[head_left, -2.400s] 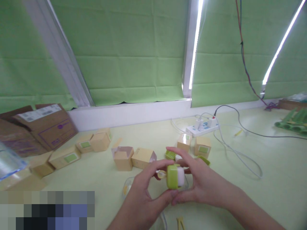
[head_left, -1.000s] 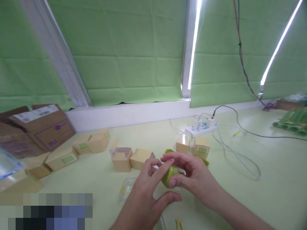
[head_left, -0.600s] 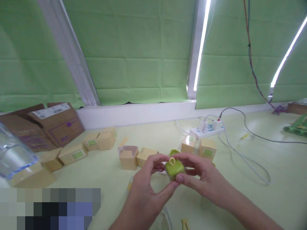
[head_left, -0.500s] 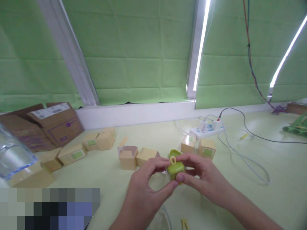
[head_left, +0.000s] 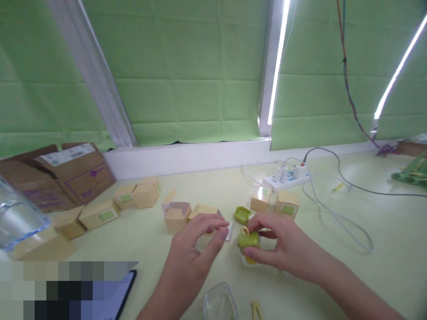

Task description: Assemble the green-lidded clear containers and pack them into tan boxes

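Observation:
My right hand (head_left: 278, 246) grips a small rounded green case (head_left: 248, 240) with a yellow loop (head_left: 245, 230) on top. White and yellow parts show under the case, close to the tabletop. To its left, my left hand (head_left: 196, 251) hovers with thumb and fingers apart, holding nothing. Just beyond the right fingers lies a shallow green tray-like piece (head_left: 242, 214). A small white piece (head_left: 229, 232) shows past the left fingertips. Nearer to me are a clear plastic container (head_left: 220, 302) and a forked yellow piece (head_left: 256, 310), cut off by the frame's bottom edge.
An opened small carton (head_left: 176, 218) stands behind my left hand. Other cartons, such as a labelled one (head_left: 287, 203), sit around. A power strip (head_left: 287, 178) with cables is at the back. A large cardboard box (head_left: 80, 173) and a clear plastic jar (head_left: 20, 218) stand left.
My left hand has let go of the green case and moved left. My right hand has lowered the case slightly toward me, showing more of the green tray-like piece.

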Available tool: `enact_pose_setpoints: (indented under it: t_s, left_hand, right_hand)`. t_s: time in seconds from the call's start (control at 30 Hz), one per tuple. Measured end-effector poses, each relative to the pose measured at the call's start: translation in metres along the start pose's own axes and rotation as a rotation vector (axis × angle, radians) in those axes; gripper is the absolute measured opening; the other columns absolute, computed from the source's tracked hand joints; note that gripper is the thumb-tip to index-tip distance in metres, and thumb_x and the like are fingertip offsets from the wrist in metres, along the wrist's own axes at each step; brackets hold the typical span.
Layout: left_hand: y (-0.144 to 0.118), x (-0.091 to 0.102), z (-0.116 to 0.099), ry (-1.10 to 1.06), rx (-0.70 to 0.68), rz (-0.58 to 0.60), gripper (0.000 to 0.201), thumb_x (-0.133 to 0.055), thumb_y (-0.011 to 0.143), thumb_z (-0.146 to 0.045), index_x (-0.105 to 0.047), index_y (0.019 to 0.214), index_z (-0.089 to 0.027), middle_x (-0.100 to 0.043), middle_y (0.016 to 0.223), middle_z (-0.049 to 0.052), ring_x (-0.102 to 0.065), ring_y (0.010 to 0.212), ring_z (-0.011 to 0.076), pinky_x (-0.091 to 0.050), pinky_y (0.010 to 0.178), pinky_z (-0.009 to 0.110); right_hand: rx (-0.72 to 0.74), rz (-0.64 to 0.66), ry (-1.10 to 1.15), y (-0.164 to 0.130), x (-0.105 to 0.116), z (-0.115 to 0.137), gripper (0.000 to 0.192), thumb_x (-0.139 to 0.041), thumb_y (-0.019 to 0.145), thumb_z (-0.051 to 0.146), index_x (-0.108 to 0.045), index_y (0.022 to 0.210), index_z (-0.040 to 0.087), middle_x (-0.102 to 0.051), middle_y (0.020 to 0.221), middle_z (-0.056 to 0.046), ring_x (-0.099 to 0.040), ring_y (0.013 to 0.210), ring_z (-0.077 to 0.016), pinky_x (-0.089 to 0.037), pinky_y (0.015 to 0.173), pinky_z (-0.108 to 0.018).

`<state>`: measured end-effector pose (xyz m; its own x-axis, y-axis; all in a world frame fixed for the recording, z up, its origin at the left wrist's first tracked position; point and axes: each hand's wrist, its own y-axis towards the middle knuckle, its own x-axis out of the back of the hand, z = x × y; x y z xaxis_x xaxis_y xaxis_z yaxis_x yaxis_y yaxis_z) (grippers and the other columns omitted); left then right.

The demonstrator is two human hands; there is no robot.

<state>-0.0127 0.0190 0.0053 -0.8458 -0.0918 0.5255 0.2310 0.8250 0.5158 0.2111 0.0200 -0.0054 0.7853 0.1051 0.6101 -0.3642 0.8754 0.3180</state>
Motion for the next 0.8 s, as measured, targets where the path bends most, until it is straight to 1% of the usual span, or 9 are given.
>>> enact_pose_setpoints:
  t_s: [0.13,0.23,0.33,0.43,0.53,0.57,0.63,0.7,0.8]
  left_hand:
    - [0.006,0.012,0.003,0.21,0.053,-0.032,0.02,-0.056,0.093,-0.031,-0.072,0.085,-0.022,-0.076,0.085,0.002,-0.069,0.08,0.0192,-0.053,0.075,0.031]
    - [0.007,0.02,0.007,0.277,0.075,-0.017,0.022,-0.054,0.094,-0.031,-0.07,0.082,-0.022,-0.073,0.079,0.002,-0.067,0.073,0.0197,-0.051,0.07,0.032]
    - [0.007,0.03,0.009,0.45,0.039,0.072,0.026,-0.05,0.095,-0.031,-0.071,0.082,-0.022,-0.07,0.086,0.004,-0.067,0.076,0.0212,-0.051,0.072,0.033]
    - [0.005,0.038,0.01,0.669,0.033,0.204,0.028,-0.049,0.096,-0.038,-0.073,0.091,-0.024,-0.071,0.101,0.008,-0.071,0.088,0.0266,-0.053,0.079,0.039]
    - [0.001,0.039,0.009,0.778,0.088,0.267,0.033,-0.057,0.09,-0.051,-0.074,0.102,-0.025,-0.072,0.114,0.013,-0.073,0.095,0.0359,-0.055,0.08,0.047]
    - [-0.001,0.039,0.009,0.79,0.099,0.287,0.034,-0.061,0.087,-0.051,-0.074,0.104,-0.025,-0.072,0.114,0.014,-0.073,0.094,0.0366,-0.055,0.079,0.048]
    - [-0.004,0.036,0.008,0.775,0.103,0.32,0.029,-0.066,0.084,-0.045,-0.074,0.105,-0.027,-0.074,0.108,0.011,-0.074,0.089,0.0332,-0.056,0.077,0.044]
    - [-0.006,0.031,0.008,0.734,0.086,0.33,0.023,-0.066,0.083,-0.035,-0.073,0.105,-0.029,-0.074,0.103,0.007,-0.074,0.087,0.0278,-0.055,0.077,0.038]
    - [-0.008,0.025,0.009,0.671,0.043,0.331,0.022,-0.063,0.086,-0.029,-0.072,0.106,-0.029,-0.073,0.102,0.006,-0.073,0.086,0.0247,-0.054,0.075,0.033]
  right_hand:
    - [0.033,0.068,-0.144,-0.001,0.004,-0.005,0.019,-0.078,0.077,0.026,-0.066,0.092,0.021,-0.069,0.092,-0.002,-0.064,0.086,-0.021,-0.055,0.079,-0.034]
    - [0.064,0.076,-0.163,0.0,0.007,-0.007,0.028,-0.077,0.077,0.022,-0.067,0.103,0.022,-0.07,0.102,-0.004,-0.065,0.096,-0.0233,-0.053,0.087,-0.036]
    - [0.076,0.077,-0.2,0.001,0.01,-0.008,0.037,-0.076,0.077,0.021,-0.067,0.113,0.024,-0.068,0.111,-0.007,-0.065,0.104,-0.0259,-0.051,0.093,-0.039]
    - [0.07,0.09,-0.222,0.001,0.013,-0.01,0.031,-0.075,0.079,0.021,-0.069,0.11,0.023,-0.067,0.112,-0.007,-0.066,0.104,-0.0259,-0.051,0.094,-0.039]
    - [0.095,0.075,-0.226,0.001,0.015,-0.011,0.031,-0.075,0.08,0.024,-0.068,0.11,0.023,-0.066,0.114,-0.008,-0.065,0.105,-0.0254,-0.05,0.094,-0.039]
    - [0.114,0.057,-0.233,0.001,0.015,-0.011,0.032,-0.076,0.08,0.024,-0.068,0.111,0.023,-0.066,0.115,-0.008,-0.064,0.107,-0.0254,-0.05,0.095,-0.039]
    - [0.178,0.012,-0.258,0.0,0.014,-0.01,0.03,-0.074,0.081,0.022,-0.068,0.11,0.022,-0.066,0.114,-0.009,-0.062,0.108,-0.0254,-0.049,0.094,-0.039]
    - [0.26,-0.001,-0.291,-0.002,0.013,-0.006,0.02,-0.071,0.084,0.02,-0.069,0.104,0.021,-0.068,0.104,-0.008,-0.061,0.102,-0.0242,-0.049,0.089,-0.037]
    - [0.366,0.079,-0.354,-0.005,0.008,0.006,0.005,-0.064,0.088,0.02,-0.069,0.089,0.021,-0.069,0.088,-0.005,-0.061,0.083,-0.0202,-0.047,0.071,-0.032]
